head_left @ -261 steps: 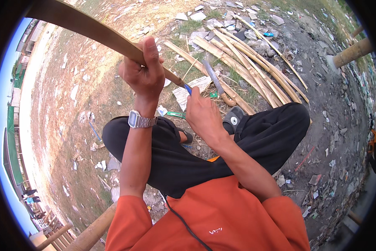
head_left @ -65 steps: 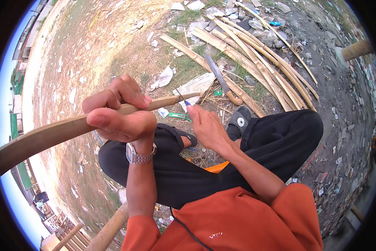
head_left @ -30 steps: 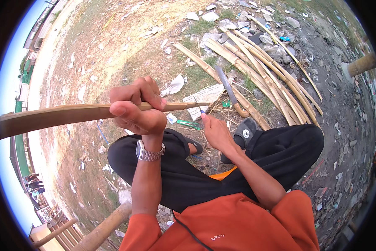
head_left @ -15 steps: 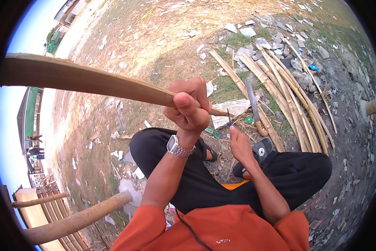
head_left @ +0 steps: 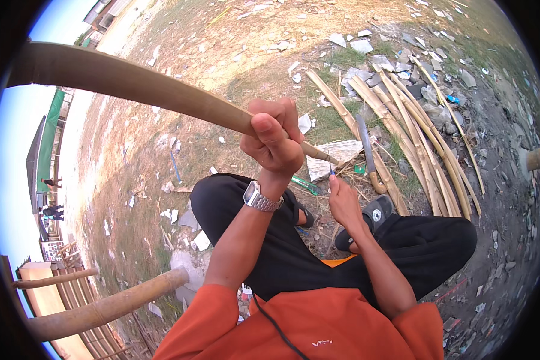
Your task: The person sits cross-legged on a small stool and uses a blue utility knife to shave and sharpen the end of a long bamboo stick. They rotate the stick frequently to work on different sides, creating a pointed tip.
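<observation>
Left grip is curled firmly round a bamboo strip, held up off the ground, its narrow end pointing rightward; the right grip is folded round a small blue-handled knife at that end (contact unclear), before a pale sheet's right edge.

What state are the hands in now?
Left hand: closed around a bamboo strip.
Right hand: closed on a thin, partly blue tool.
</observation>
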Tool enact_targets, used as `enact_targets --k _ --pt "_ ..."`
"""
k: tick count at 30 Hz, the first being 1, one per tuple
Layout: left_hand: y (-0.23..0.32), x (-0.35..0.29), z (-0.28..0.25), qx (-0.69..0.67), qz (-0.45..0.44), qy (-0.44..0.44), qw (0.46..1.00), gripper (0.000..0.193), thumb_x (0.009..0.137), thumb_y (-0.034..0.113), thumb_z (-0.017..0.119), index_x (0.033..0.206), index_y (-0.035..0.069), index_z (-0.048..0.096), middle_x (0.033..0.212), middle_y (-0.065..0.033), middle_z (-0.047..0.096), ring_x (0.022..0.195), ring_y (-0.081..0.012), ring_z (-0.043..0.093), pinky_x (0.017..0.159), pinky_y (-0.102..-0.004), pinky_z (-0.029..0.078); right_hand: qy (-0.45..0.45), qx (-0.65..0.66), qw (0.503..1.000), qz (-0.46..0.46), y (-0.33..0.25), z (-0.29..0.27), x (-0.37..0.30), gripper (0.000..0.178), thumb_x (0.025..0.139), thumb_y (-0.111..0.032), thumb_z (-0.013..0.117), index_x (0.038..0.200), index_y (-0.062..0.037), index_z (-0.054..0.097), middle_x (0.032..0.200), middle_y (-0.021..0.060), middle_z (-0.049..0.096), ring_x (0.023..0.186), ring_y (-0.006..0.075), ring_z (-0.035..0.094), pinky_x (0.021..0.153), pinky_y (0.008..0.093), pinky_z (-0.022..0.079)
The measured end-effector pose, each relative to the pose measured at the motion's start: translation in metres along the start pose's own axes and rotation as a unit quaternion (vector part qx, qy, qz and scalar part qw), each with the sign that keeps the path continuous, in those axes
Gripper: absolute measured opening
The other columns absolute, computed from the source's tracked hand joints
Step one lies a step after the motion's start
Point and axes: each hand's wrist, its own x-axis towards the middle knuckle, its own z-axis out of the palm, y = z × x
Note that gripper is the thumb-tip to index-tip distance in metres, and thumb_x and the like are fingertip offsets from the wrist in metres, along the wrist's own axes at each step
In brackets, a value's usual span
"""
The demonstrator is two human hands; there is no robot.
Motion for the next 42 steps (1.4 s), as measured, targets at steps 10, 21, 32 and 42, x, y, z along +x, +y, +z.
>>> enact_targets --k 10,21,32,42 --pt "-0.002 0.0 0.003 0.013 0.015 -0.006 1.0 0.048 0.096 0.05 0.026 0.075 0.008 0.033 0.042 -0.0003 0.03 0.034 -0.0081 0.028 0.035 -0.0231 0.025 0.0 0.024 1.0 0.009 0.015 0.006 0.005 0.045 0.097 -0.032 0.031 0.085 0.0038 0.054 0.078 0.0312 0.054 0.081 0.0502 0.051 0.069 0.0521 0.037" --pt "0.0 0.002 0.005 0.036 -0.01 0.041 0.998 0.048 0.095 0.052 0.025 0.072 0.011 0.029 0.042 0.0007 0.027 0.034 -0.0076 0.027 0.034 -0.0224 0.025 0.004 0.007 1.0 -0.009 0.009 0.003 0.011 0.046 0.097 -0.032 0.031 0.082 0.0039 0.055 0.077 0.0315 0.056 0.079 0.0495 0.053 0.071 0.0538 0.038" --pt "0.0 0.0 0.015 0.017 -0.016 0.023 0.999 0.048 0.095 0.052 0.024 0.072 0.011 0.03 0.042 0.0009 0.026 0.033 -0.0082 0.027 0.033 -0.0224 0.026 0.008 0.018 1.0 0.023 0.031 0.01 0.018 0.049 0.095 -0.037 0.031 0.084 0.0016 0.059 0.081 0.0308 0.058 0.082 0.0491 0.054 0.074 0.0535 0.039" --pt "-0.002 0.006 0.013 0.02 -0.033 -0.004 0.999 0.047 0.095 0.053 0.026 0.072 0.011 0.031 0.043 -0.0008 0.031 0.035 -0.0092 0.033 0.035 -0.0224 0.03 -0.005 0.009 0.999 0.042 0.054 0.012 0.036 0.052 0.095 -0.04 0.03 0.084 0.003 0.058 0.083 0.0312 0.058 0.085 0.0487 0.054 0.077 0.0524 0.039"
